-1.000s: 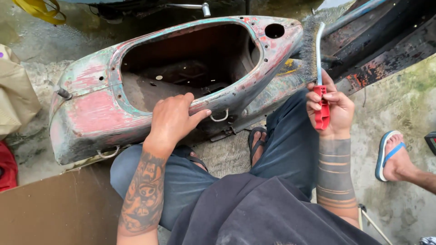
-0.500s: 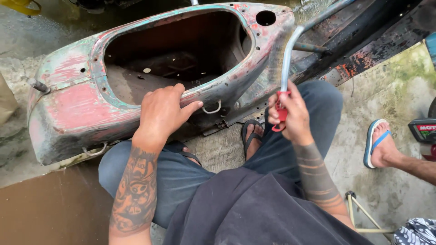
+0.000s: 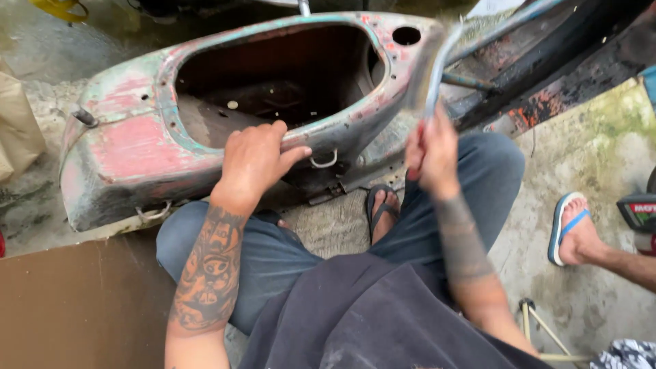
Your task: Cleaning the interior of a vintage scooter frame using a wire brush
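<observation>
Resting on rough concrete ground (image 3: 594, 137), the scooter shell (image 3: 143, 143) bears the flat left hand (image 3: 256, 160); right hand's (image 3: 430, 154) grip clamps a wire brush (image 3: 427, 72).

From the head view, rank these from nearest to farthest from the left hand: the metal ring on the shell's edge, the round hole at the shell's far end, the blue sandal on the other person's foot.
1. Metal ring: just right of the left hand, on the shell's near edge.
2. Round hole: up and right, at the shell's far end.
3. Blue sandal: far right, on the ground.

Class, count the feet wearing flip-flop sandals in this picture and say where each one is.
2: one in a dark sandal between the seated person's knees, one in a blue-and-white sandal at the right, another person's. Others may be hidden.
</observation>
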